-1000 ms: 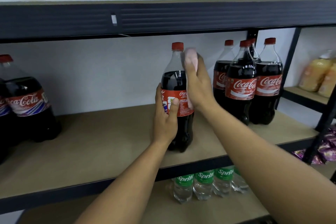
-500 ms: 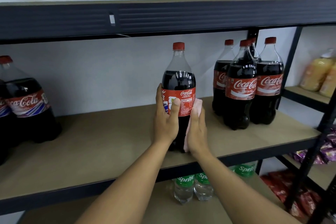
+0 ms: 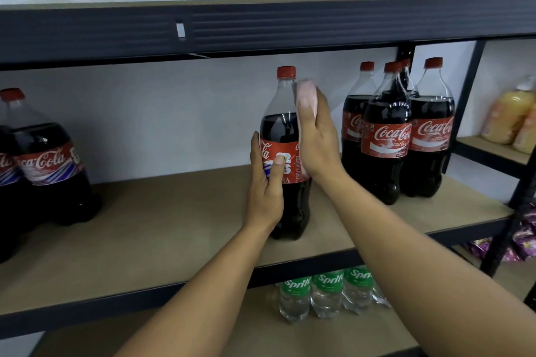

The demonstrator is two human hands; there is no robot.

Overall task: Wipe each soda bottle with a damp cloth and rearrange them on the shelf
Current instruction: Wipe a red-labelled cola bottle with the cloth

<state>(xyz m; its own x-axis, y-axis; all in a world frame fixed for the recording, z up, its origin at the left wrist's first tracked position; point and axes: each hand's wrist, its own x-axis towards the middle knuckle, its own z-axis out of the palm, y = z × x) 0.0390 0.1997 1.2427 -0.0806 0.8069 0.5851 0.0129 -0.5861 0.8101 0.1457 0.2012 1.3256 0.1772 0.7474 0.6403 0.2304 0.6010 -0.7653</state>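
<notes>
A large Coca-Cola bottle (image 3: 280, 130) with a red cap stands upright near the middle of the brown shelf board (image 3: 174, 211). My left hand (image 3: 265, 191) grips it round the red label, thumb across the front. My right hand (image 3: 319, 142) presses a pink cloth (image 3: 306, 90) flat against the bottle's right side, fingers straight and reaching up to the shoulder below the cap. Part of the cloth is hidden under the palm.
Several Coca-Cola bottles (image 3: 388, 136) are grouped close to the right, two more (image 3: 49, 171) stand far left. The black upper shelf beam (image 3: 261, 29) hangs just above the caps. Sprite bottles (image 3: 324, 290) sit on the shelf below. Yellow bottles (image 3: 507, 116) and purple packets (image 3: 522, 238) fill the neighbouring rack.
My right hand with the cloth has slid up the bottle's right side from near the base to the shoulder. The left hand keeps its grip and the label has turned slightly.
</notes>
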